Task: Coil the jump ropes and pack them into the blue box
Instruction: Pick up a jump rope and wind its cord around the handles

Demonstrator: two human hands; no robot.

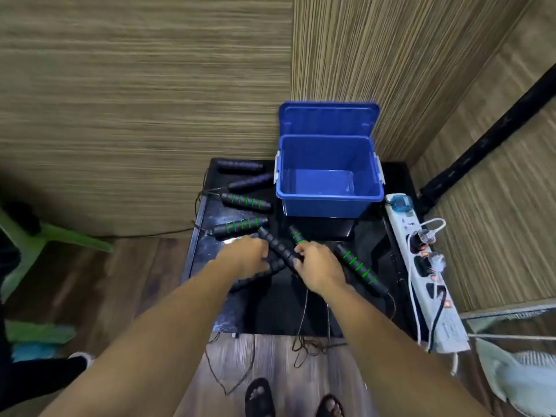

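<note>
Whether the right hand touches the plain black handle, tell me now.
Touching. The head view shows the right hand with fingers curled around the plain black handle, no gap visible.

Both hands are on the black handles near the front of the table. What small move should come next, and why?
Probably lift the plain black handles, one in the left hand and one in the right hand, clear of the table. Their cord hangs uncoiled over the edge, and the blue box holds nothing yet.
</note>
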